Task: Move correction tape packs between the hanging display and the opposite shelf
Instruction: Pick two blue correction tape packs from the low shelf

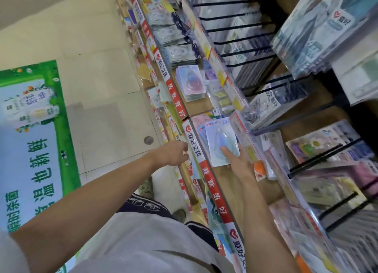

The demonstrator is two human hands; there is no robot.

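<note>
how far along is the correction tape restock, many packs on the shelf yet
Done: a stack of packs already lies farther along the wooden shelf, with a few more under the one being handled. In hand: the right hand grips a light blue correction tape pack at that nearer pile, thumb on its blister. The left hand reaches toward the red price rail; its grip is unclear. What remains cannot be judged.

Both arms are bare from the upper arm down to the left hand (173,153) and right hand (238,164), with no watch, ring or band on either. A light grey short-sleeved top (143,246) covers the torso. Below it are dark shorts (143,205) with pale printed markings, possibly lettering, too blurred to read.
</note>
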